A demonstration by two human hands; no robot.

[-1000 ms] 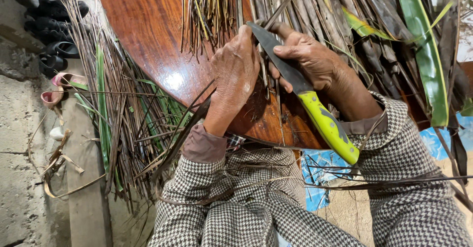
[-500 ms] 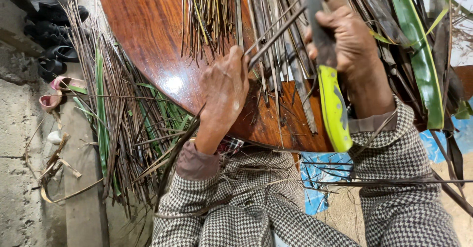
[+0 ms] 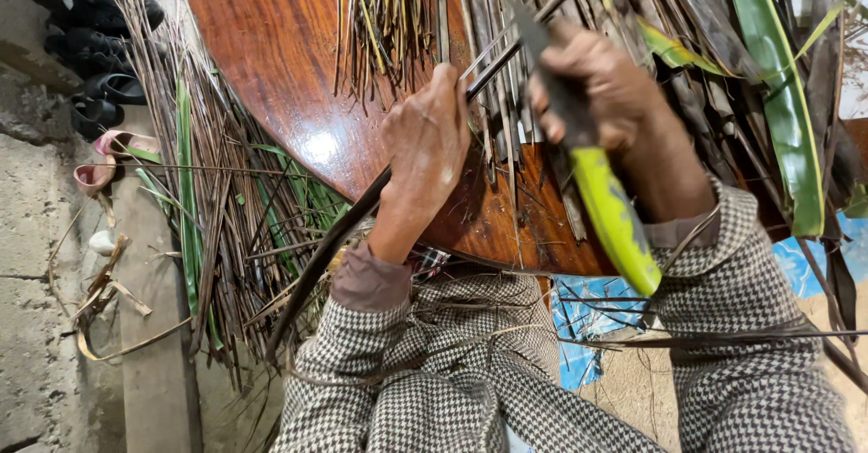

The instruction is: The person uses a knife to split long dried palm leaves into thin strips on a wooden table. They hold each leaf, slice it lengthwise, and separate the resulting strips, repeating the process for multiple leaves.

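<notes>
Nearest are two sleeves of black-and-white checked cloth (image 3: 434, 372). The left hand (image 3: 429, 146) is closed in a grip on a long dark leaf stalk (image 3: 334, 245) that slants across the round, shiny brown wooden counter (image 3: 280, 64). The right hand (image 3: 606, 91) is closed around a knife with a yellow-green handle (image 3: 610, 213), its blade against the stalk. Farther off lie dry brown strips (image 3: 384, 19) and long green leaves (image 3: 778, 91).

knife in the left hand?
No. The right hand grips the knife by its yellow-green handle; the left hand pins a dark stalk on the table.
</notes>
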